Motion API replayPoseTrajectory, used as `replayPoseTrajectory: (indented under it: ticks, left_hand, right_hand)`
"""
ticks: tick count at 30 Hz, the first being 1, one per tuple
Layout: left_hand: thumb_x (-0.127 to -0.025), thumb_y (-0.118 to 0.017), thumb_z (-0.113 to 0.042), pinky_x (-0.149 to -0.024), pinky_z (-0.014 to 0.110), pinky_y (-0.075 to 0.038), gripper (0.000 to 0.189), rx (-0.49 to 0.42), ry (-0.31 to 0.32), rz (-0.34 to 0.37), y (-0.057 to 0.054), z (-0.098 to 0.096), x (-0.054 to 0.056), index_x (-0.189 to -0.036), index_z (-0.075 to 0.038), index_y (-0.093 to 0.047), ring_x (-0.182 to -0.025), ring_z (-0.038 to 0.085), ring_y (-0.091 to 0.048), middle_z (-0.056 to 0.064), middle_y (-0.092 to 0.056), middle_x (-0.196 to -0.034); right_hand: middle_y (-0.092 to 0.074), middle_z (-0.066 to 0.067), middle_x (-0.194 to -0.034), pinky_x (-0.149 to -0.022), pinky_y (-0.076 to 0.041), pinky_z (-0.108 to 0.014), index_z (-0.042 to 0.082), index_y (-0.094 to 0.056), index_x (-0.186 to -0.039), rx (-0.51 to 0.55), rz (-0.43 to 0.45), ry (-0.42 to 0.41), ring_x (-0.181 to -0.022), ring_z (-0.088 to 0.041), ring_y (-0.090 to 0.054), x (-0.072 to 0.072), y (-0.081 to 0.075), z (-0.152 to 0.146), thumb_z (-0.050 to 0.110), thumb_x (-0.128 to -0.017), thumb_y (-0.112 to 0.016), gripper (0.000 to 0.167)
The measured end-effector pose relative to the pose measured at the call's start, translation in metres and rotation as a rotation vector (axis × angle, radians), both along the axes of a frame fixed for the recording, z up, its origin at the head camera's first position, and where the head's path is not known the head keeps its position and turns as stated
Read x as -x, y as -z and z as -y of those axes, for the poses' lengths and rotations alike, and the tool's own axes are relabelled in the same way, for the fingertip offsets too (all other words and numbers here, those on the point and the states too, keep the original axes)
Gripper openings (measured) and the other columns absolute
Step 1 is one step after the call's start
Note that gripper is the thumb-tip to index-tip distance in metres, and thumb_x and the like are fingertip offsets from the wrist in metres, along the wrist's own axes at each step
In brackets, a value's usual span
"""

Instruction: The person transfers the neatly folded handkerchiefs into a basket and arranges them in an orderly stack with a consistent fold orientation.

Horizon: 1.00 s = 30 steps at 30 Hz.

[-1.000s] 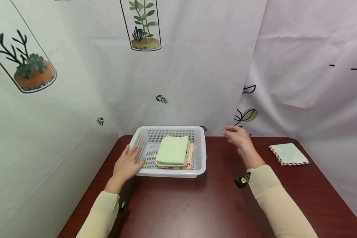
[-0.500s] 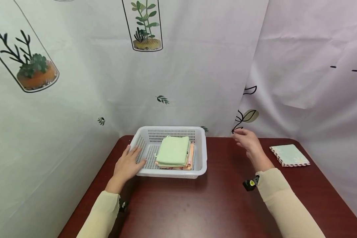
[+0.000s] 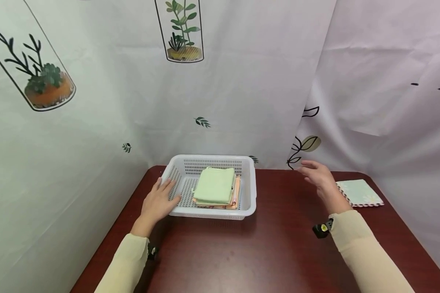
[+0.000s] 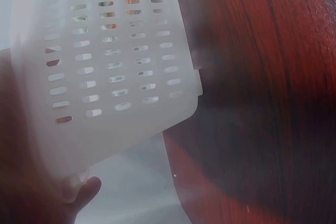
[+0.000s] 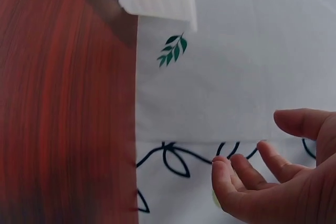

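A white perforated plastic basket (image 3: pixel 246 209) stands at the back left of the table. My left hand (image 3: pixel 157 205) holds its near left corner, the thumb over the front rim and the fingers spread at the left rim. In the left wrist view one fingertip (image 4: pixel 92 188) shows at the corner. Inside the basket lies a stack of folded cloths, a light green cloth (image 3: pixel 215 185) on top and orange edges below. Over the right part of the table my right hand (image 3: pixel 319 177) hovers, fingers loosely bent and holding nothing. Beside it lies a folded pale mint cloth (image 3: pixel 360 192) with a checkered edge.
The dark red wooden table (image 3: pixel 227 252) reaches back to a hanging white fabric backdrop (image 3: pixel 242 101) printed with plants. The fabric also closes off the left and right sides. A small black device (image 3: pixel 320 230) is strapped to my right wrist.
My right hand has moved right, from beside the basket toward the mint cloth, with its fingers still loosely bent. The left hand stays on the basket. The view has shifted slightly.
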<state>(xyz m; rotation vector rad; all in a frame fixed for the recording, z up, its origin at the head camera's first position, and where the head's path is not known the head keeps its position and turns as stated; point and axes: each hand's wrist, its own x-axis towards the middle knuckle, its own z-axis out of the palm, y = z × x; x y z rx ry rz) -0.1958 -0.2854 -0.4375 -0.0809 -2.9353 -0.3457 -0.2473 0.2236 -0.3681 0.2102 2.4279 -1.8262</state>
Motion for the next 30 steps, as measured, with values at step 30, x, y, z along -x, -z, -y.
replayPoseTrajectory:
  ticks: [30]
  left_hand:
    - [-0.095,-0.056,-0.045,-0.114,0.063,-0.032,0.069,0.005,-0.001,-0.016,-0.002,-0.004,-0.002,-0.152,-0.008,-0.046,-0.152,0.042,-0.021,0.018,-0.042,-0.157]
  right_hand:
    - [-0.023,-0.032,-0.161,-0.115,-0.034,-0.057,-0.003,-0.025,-0.158,-0.119,-0.006,0.011,-0.143,-0.048,-0.033,-0.011,0.022,-0.072,0.034,-0.104,-0.052,0.071]
